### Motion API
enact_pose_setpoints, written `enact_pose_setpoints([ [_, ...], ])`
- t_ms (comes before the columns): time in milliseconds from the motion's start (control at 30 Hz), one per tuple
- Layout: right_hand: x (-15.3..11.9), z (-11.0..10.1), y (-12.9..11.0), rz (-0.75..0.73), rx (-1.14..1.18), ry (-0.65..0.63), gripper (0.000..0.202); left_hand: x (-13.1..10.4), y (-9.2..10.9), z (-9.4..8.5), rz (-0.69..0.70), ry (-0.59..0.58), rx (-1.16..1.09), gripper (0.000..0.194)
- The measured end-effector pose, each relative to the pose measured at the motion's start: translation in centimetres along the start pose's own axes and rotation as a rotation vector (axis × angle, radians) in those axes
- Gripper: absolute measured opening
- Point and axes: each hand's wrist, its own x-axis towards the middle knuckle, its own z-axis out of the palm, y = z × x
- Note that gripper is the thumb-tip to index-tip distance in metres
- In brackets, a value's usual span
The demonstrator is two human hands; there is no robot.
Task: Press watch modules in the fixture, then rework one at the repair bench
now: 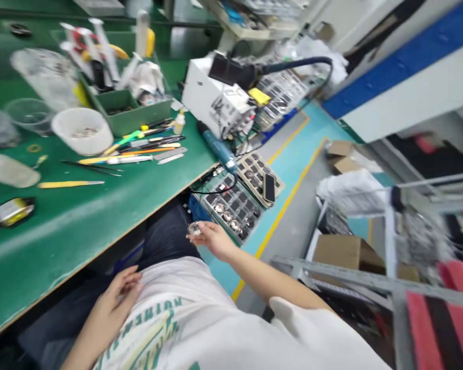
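My right hand (214, 239) is closed by its fingertips on a small round shiny piece (195, 229), above my lap and just left of a tray. Motion blur hides the detail of the piece, which looks like a watch case. The divided tray (244, 237) is beside the bench, with several similar round shiny parts (227, 215) and dark parts in its compartments. My left hand (119, 293) hangs over my lap near the bench edge, fingers loosely bent and apart, with nothing visible in it.
The green bench (139, 198) carries tweezers (92, 167), pens, a white bowl (83, 131), a green bin (139, 117) and a white box-shaped device (204, 95). A blue handheld tool (218, 146) lies at its corner. A phone (269, 188) rests on another tray. A metal rack (339, 277) stands right.
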Motion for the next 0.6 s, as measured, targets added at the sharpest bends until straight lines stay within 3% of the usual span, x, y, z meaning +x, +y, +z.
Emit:
enact_pose_setpoints([
  [67,0.8,-3.9,-0.6,-0.045,0.011,0.228,0.035,1.3,-1.6,-0.5,-0.111,-0.015,-0.066,0.077],
  [167,1.7,-9.0,-2.0,-0.073,-0.013,0.517,0.038,3.3,-3.3,-1.1,-0.161,0.051,-0.078,0.087],
  [300,3.3,-13.5,-4.0,-0.058,-0.112,0.791,0.042,5.7,-5.1,-1.5,-0.212,0.082,0.015,0.088],
  [467,4.3,-16.0,-5.1,-0.001,-0.322,0.949,0.041,7.2,-5.9,-1.3,-0.223,0.074,0.084,0.077],
  [600,2.3,-15.3,-5.8,-0.048,-0.595,0.947,0.041,6.9,-5.5,-0.7,-0.19,0.071,0.11,0.076],
])
